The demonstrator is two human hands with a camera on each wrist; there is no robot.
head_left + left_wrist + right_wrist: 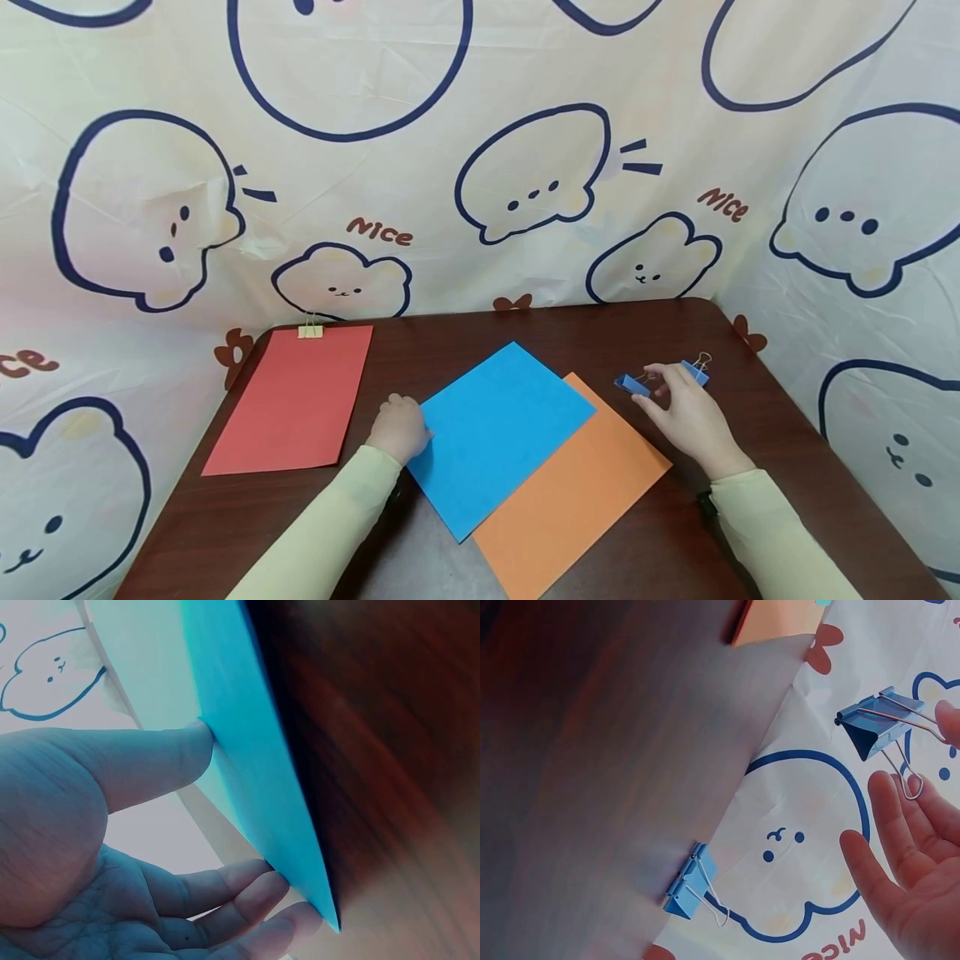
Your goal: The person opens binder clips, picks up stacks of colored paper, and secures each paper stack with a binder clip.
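Near the middle of the table lies a blue sheet of paper [502, 437], overlapping an orange sheet of paper [577, 500]. My left hand [399, 427] holds the blue paper by its left edge; in the left wrist view the thumb [176, 754] touches it and the other fingers sit along its edge. At the right, my right hand [690, 425] pinches a blue binder clip [877, 724] by its wire handles, thumb on one and fingertips at the other. A second blue binder clip [690, 881] rests on the table beyond that hand.
Red paper [292, 400] lies at the table's left with a pale yellow binder clip [311, 332] on its top edge. The dark brown table [442, 333] meets a patterned cloth [420, 183] at the back and sides.
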